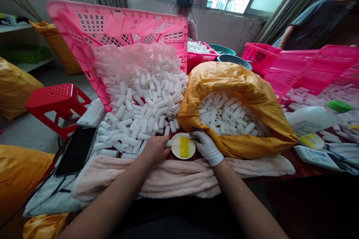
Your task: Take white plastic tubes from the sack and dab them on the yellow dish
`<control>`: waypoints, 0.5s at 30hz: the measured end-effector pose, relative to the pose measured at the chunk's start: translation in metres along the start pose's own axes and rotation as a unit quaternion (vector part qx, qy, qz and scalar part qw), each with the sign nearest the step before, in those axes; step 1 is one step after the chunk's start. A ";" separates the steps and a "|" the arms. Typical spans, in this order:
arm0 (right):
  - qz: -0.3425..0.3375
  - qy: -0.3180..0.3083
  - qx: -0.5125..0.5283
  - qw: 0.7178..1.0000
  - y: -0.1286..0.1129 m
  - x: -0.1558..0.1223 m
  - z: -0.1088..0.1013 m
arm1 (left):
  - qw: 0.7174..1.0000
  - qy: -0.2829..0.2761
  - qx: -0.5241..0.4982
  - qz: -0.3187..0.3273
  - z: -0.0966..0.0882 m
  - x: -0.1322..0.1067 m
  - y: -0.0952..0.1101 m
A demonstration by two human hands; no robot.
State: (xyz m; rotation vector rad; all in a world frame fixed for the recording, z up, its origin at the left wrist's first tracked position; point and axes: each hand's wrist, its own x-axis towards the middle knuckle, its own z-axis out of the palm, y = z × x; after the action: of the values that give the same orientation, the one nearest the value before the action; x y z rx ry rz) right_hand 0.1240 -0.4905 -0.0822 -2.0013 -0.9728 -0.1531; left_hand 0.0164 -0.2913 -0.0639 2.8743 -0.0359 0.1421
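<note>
My left hand [155, 148] is bare and curled, fingers closed on a white plastic tube at the near edge of a heap of white tubes [140, 97]. My right hand [206, 146] wears a white glove and rests, fingers bent, beside a small round white dish with a yellow pad [183, 146]. What the gloved fingers hold is hidden. The dish sits between both hands. Just beyond the right hand an orange sack [238, 82] lies open, full of white tubes.
A tipped pink crate [112, 26] backs the heap. A pink folded towel [174, 177] lies along the table's near edge, a black phone [76, 150] at left. A red stool [56, 101] stands left. A white bottle [311, 118], pink crates and two seated people are beyond.
</note>
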 end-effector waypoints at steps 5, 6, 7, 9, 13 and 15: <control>-0.089 0.069 0.009 0.994 -0.018 -0.004 -0.004 | 0.998 0.061 -0.030 -0.003 -0.005 -0.005 0.002; -0.087 0.087 0.045 0.991 -0.023 -0.006 -0.003 | 0.996 0.077 -0.038 -0.005 -0.008 -0.006 0.003; -0.074 0.099 0.089 0.988 -0.029 -0.007 -0.001 | 0.995 0.088 -0.049 -0.005 -0.012 -0.008 0.004; -0.033 0.100 0.166 0.981 -0.039 -0.007 0.001 | 0.992 0.092 -0.080 0.005 -0.018 -0.011 0.006; -0.024 0.070 0.191 0.979 -0.058 -0.005 -0.005 | 0.989 0.074 -0.128 0.024 -0.022 -0.016 0.012; -0.058 0.037 0.149 0.986 -0.068 -0.003 -0.012 | 0.989 0.058 -0.134 0.024 -0.020 -0.017 0.016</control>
State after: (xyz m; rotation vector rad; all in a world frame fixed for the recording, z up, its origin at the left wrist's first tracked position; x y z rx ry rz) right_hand 0.0781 -0.4806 -0.0316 -1.6561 -1.0009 -0.1359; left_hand -0.0035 -0.3012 -0.0419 2.5933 -0.0941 0.2904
